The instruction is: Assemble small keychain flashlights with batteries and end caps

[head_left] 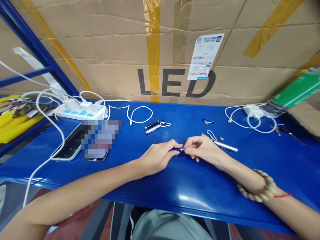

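Both hands meet over the middle of the blue table (200, 193). Between their fingertips is a small blue penlight with a silver end (182, 150), mostly covered by the fingers. My left hand (161, 156) pinches its blue side, and my right hand (203, 149) closes on the silver end. Just beyond the right hand lies a silver penlight (226, 146) with a carabiner clip (211, 134). A small round button cell (221, 138) is beside it. Farther back are a blue carabiner (208, 121), a black penlight (151, 124) and another silver penlight (153, 129).
Two phones (68, 146) lie at left by a white power strip (80, 111); its cable (45, 163) hangs over the front edge. A charger cable (260, 130) and a green-labelled bottle (295, 90) are at right. A large cardboard box (112, 50) stands behind.
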`<action>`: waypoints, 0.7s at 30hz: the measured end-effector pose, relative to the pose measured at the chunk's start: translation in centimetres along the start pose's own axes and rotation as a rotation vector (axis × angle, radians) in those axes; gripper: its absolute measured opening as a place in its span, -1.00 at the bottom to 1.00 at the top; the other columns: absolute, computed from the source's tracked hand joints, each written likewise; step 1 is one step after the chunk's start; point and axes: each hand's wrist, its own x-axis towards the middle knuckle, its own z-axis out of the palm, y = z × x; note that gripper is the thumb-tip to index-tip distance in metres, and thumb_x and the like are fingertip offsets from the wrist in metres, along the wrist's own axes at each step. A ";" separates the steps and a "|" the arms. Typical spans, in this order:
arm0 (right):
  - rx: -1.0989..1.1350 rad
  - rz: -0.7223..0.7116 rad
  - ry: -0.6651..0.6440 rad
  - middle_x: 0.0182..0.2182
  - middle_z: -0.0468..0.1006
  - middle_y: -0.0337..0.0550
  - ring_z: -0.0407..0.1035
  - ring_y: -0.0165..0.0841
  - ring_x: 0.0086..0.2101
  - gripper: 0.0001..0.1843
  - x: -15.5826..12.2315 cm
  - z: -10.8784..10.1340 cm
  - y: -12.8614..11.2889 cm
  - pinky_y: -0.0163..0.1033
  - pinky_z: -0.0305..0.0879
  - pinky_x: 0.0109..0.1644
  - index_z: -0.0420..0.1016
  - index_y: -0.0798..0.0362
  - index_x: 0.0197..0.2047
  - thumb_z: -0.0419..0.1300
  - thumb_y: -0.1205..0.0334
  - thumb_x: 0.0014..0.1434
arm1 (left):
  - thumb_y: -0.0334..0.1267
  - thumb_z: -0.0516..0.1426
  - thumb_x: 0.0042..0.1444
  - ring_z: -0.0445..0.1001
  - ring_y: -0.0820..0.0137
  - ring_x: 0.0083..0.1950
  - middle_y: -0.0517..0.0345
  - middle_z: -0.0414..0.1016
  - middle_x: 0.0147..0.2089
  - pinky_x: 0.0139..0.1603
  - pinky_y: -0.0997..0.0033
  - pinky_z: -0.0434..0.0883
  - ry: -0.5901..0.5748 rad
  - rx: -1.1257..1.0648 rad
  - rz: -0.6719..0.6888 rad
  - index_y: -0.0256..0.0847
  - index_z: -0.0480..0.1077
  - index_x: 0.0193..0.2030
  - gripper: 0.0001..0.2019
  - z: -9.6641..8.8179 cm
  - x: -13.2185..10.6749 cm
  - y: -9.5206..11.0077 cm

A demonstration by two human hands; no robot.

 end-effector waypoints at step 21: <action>-0.026 0.004 0.008 -0.72 0.36 -0.32 0.22 -0.56 -0.68 -0.69 0.0 0.0 -0.1 -0.50 0.14 -0.73 0.46 0.15 -0.56 0.40 0.12 -0.31 | -0.32 -0.04 0.21 0.44 0.38 -0.01 0.12 0.47 -0.03 -0.04 0.40 0.38 -0.021 0.028 -0.006 -0.17 0.27 -0.13 -0.86 0.0 0.0 -0.2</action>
